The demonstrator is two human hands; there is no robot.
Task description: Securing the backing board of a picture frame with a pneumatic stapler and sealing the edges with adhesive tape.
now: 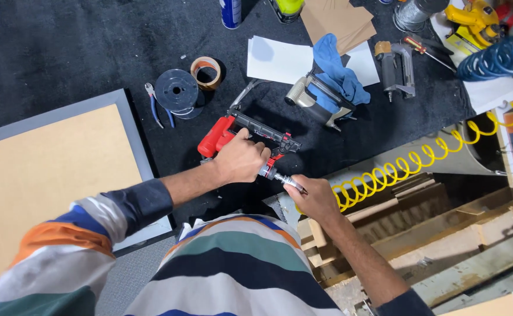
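A red and black pneumatic stapler [233, 131] lies on the black carpeted bench. My left hand [242, 158] grips its handle from above. My right hand [315, 198] holds the metal coupler [289, 182] at the end of the yellow coiled air hose [414, 161], right at the tool's air inlet. Whether the coupler is fully seated on the inlet cannot be told.
A framed board [45, 169] lies at the left. Nearby are a black spool [176, 90], a tape roll [205, 71], pliers [156, 105], white paper [280, 58], a second nail gun under a blue cloth [335, 73], a third grey tool [396, 67], a blue coiled hose [499, 55], wooden offcuts [420, 234].
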